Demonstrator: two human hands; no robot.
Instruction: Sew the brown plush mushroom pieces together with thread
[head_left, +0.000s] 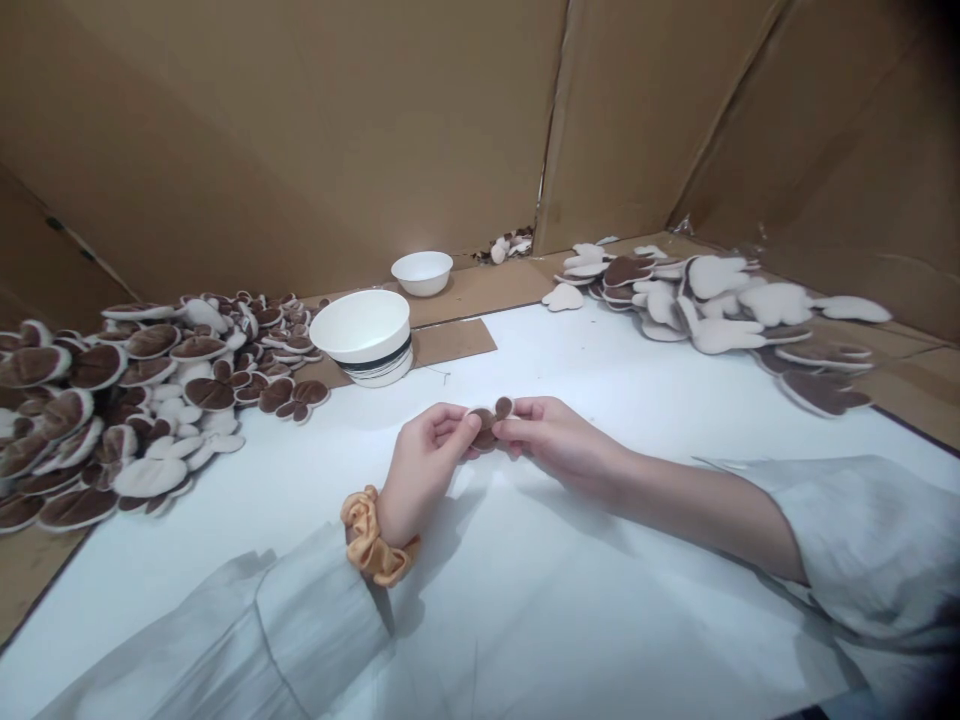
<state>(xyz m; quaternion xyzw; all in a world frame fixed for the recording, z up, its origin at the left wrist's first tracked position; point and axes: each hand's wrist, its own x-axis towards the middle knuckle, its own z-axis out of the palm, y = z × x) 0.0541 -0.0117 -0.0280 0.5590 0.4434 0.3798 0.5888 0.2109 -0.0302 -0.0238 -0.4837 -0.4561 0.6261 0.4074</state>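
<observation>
A small brown fabric piece with a pale edge (484, 432) is held between both hands above the white table, near the middle of the view. My left hand (429, 462) pinches its left side between thumb and fingers; an orange scrunchie (373, 540) is round that wrist. From the right, my right hand (559, 440) pinches the piece near its small rounded lobe, with the fingers partly hidden behind it. Both hands are closed on the same piece.
A large pile of brown and white pieces (154, 400) lies left. Beyond the hands stand a white bowl with dark bands (367, 330) and a smaller white bowl (421, 273). More pieces (720, 300) are heaped at the back right. Cardboard walls (337, 130) enclose the table (540, 600).
</observation>
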